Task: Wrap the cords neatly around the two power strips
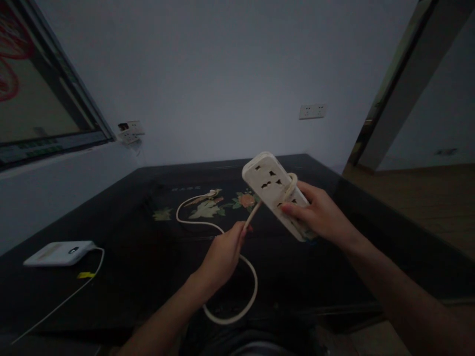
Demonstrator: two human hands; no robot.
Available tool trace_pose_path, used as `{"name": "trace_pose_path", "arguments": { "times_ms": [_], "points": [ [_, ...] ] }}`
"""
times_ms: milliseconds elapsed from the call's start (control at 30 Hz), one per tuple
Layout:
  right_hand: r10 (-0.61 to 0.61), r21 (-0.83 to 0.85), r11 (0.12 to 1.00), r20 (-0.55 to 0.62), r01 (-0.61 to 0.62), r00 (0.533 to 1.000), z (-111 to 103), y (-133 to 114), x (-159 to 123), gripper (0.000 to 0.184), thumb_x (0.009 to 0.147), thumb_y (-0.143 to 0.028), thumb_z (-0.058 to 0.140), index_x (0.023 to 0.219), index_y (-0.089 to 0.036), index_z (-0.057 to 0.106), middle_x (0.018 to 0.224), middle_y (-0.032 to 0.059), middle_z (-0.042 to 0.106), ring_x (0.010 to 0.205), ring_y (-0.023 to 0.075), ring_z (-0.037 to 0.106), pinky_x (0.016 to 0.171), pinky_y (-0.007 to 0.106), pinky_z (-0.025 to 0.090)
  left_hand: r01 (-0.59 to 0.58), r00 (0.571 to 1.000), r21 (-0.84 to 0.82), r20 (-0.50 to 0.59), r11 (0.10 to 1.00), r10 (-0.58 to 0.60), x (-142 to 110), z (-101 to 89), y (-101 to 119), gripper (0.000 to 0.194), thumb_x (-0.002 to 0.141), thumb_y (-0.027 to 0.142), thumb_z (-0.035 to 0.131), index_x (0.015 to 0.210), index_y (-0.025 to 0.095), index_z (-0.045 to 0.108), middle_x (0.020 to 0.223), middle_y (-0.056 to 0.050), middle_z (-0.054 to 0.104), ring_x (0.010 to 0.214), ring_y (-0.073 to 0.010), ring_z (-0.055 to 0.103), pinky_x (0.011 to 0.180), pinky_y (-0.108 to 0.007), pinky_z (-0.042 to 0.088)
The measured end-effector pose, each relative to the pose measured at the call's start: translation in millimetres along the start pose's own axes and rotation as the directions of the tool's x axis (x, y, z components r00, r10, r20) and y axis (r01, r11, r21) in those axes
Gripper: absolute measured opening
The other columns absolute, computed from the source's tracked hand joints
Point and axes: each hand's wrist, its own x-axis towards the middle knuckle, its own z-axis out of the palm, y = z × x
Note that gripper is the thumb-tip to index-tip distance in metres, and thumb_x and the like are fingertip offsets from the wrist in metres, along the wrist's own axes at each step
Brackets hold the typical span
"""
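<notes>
My right hand (315, 210) grips a white power strip (265, 180) by its near end, thumb across the socket face. The strip is held tilted above the dark table, and a loop of its cord passes around its middle. Lower and to the left, my left hand (228, 249) is closed on the white power cord (254, 213), which runs up behind the strip. From the left hand the cord hangs in a wide curve near the table's front edge. Another stretch snakes over the tabletop to the plug (212, 193), which lies on the painted flowers.
On the left of the black table (148, 277) lies a white power bank-like device (61, 253) with a thin white cable (70, 296) and a small yellow piece (86, 275). Wall sockets (312, 111) are behind the table, with more sockets (130, 131) by the window.
</notes>
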Motion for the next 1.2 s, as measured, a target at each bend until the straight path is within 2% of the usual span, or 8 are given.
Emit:
{"name": "trace_pose_path", "arguments": {
  "times_ms": [100,200,367,567,733,933,1067,1200],
  "points": [
    [0.036,-0.023,0.999,-0.018,-0.036,0.999,1,19,5,0.034,0.074,-0.046,0.060,0.089,-0.015,0.063,0.083,0.0059,0.066,0.069,0.0191,0.059,0.060,0.029,0.046,0.078,0.994,0.211,0.056,0.974,-0.092,-5,-3.3,-3,0.027,0.098,0.024,0.026,0.105,0.021,0.053,0.089,-0.006,0.068,0.078,-0.0188,0.066,0.068,-0.026,0.045],
    [0.063,-0.019,0.998,-0.059,-0.064,0.996,3,36,9,0.036,0.075,-0.048,0.059,0.087,-0.015,0.063,0.080,0.0062,0.066,0.068,0.0194,0.059,0.059,0.030,0.045,0.122,0.975,0.425,0.116,0.897,-0.188,-9,-7.8,-1,0.026,0.099,0.024,0.028,0.103,0.021,0.053,0.092,-0.007,0.070,0.081,-0.0237,0.069,0.066,-0.029,0.046],
    [0.123,-0.010,0.992,-0.062,-0.124,0.990,7,55,12,0.038,0.074,-0.051,0.058,0.085,-0.015,0.063,0.079,0.0076,0.067,0.068,0.0206,0.061,0.060,0.031,0.046,0.117,0.965,0.501,0.146,0.858,-0.217,-17,-12.2,3,0.025,0.099,0.024,0.029,0.103,0.020,0.054,0.093,-0.007,0.071,0.083,-0.0258,0.070,0.065,-0.031,0.049],
    [0.158,0.028,0.987,-0.087,-0.156,0.984,16,65,9,0.038,0.074,-0.049,0.057,0.089,-0.015,0.062,0.083,0.0089,0.068,0.071,0.0220,0.062,0.062,0.032,0.047,0.145,0.985,0.355,0.032,0.924,-0.167,-37,-4.8,-5,0.026,0.099,0.026,0.032,0.103,0.022,0.057,0.095,-0.005,0.072,0.084,-0.0204,0.071,0.070,-0.027,0.052],
    [0.172,0.057,0.984,-0.071,-0.168,0.983,29,74,2,0.037,0.077,-0.048,0.056,0.092,-0.014,0.062,0.086,0.0087,0.068,0.076,0.0230,0.063,0.065,0.033,0.047,0.058,0.994,0.158,-0.097,0.986,-0.043,-55,3.3,0,0.032,0.097,0.026,0.033,0.112,0.020,0.061,0.096,-0.007,0.073,0.082,-0.0182,0.071,0.073,-0.026,0.054],
    [0.183,-0.028,0.982,-0.137,-0.188,0.974,34,88,0,0.037,0.079,-0.045,0.057,0.094,-0.012,0.062,0.091,0.0109,0.068,0.078,0.0232,0.062,0.068,0.033,0.046,0.109,0.984,0.120,-0.152,0.987,-0.090,-51,-11.4,5,0.031,0.095,0.027,0.038,0.105,0.018,0.066,0.079,-0.004,0.073,0.065,-0.0165,0.069,0.061,-0.024,0.052],
    [0.173,-0.038,0.983,-0.174,-0.182,0.969,28,89,-2,0.037,0.080,-0.045,0.057,0.096,-0.012,0.062,0.094,0.0115,0.069,0.081,0.0246,0.062,0.071,0.035,0.046,0.135,0.979,0.084,-0.166,0.987,-0.120,-48,-19.5,-1,0.028,0.094,0.029,0.041,0.095,0.018,0.068,0.080,-0.003,0.073,0.068,-0.0164,0.069,0.065,-0.024,0.053],
    [0.167,-0.004,0.985,-0.184,-0.170,0.969,21,82,-1,0.038,0.079,-0.045,0.057,0.099,-0.013,0.062,0.097,0.0118,0.069,0.084,0.0252,0.063,0.072,0.035,0.046,0.070,0.980,0.095,-0.194,0.993,-0.050,-51,-21.9,3,0.026,0.095,0.029,0.042,0.098,0.020,0.066,0.088,-0.002,0.074,0.077,-0.0157,0.071,0.072,-0.023,0.053]
  ]
}}
